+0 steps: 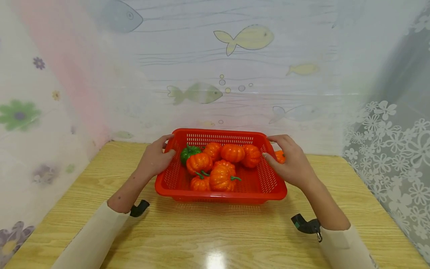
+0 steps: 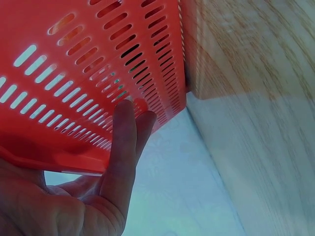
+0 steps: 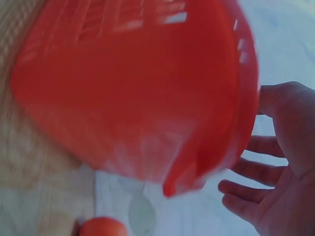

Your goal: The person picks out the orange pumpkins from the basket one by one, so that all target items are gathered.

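Observation:
A red plastic basket (image 1: 231,198) sits on the table, holding several orange pumpkins (image 1: 221,179) and a green pumpkin (image 1: 190,153). My left hand (image 1: 156,157) grips its left rim, the thumb over the edge. In the left wrist view the fingers (image 2: 125,142) lie along the slotted outer wall. At the basket's far right corner is my right hand (image 1: 290,160), its thumb overlapping the rim. The right wrist view shows those fingers (image 3: 261,172) spread beside the rim, with the lower fingertips clear of it.
Another orange pumpkin (image 1: 280,157) lies outside the basket, partly hidden behind my right hand. The wooden table (image 1: 188,235) ends at a curtain (image 1: 151,104) with fish drawings. Patterned curtains hang on both sides. Dark wrist devices (image 1: 305,224) show near both sleeves.

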{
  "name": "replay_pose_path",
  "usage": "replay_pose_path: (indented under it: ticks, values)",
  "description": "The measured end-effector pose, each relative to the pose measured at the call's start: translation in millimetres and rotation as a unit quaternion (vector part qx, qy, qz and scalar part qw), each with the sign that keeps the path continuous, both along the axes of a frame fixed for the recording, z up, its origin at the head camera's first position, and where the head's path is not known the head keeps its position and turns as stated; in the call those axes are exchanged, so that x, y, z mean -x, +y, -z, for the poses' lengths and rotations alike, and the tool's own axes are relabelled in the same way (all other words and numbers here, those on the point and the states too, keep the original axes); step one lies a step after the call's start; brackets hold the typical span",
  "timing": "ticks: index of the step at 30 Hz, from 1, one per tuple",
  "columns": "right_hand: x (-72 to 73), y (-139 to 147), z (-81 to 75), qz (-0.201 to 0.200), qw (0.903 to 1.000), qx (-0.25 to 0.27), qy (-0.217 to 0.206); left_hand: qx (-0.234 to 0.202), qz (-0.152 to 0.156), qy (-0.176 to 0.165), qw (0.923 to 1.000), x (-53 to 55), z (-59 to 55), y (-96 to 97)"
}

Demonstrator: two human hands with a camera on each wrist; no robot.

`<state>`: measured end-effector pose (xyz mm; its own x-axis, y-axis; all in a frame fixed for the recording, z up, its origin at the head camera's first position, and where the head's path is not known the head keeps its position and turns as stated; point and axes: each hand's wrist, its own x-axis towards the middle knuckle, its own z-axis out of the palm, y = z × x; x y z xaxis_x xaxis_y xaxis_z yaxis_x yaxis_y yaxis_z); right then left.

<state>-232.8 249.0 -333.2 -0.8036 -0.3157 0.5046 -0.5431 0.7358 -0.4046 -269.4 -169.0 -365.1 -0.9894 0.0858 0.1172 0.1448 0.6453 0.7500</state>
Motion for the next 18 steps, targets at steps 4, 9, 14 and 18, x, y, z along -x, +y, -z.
replay_pose_path:
  ticks: [4,9,14,18]
  values:
    - [-7.7,-13,-3.1,-0.023,0.9997,0.000,0.008,0.003,0.001,0.002,1.0000,0.5,1.0,-0.2]
    - [-15.5,-29,-4.4,-0.054,0.9985,-0.003,0.008,0.002,0.001,0.002,1.0000,0.9,1.4,-0.5]
    - [-21.9,-42,-3.5,-0.069,0.9976,-0.007,-0.007,0.002,0.000,0.004,1.0000,1.0,1.2,-0.3]
    - [-26.6,-49,-3.0,-0.077,0.9970,-0.004,-0.010,-0.001,0.002,0.004,1.0000,0.7,1.1,-0.1]
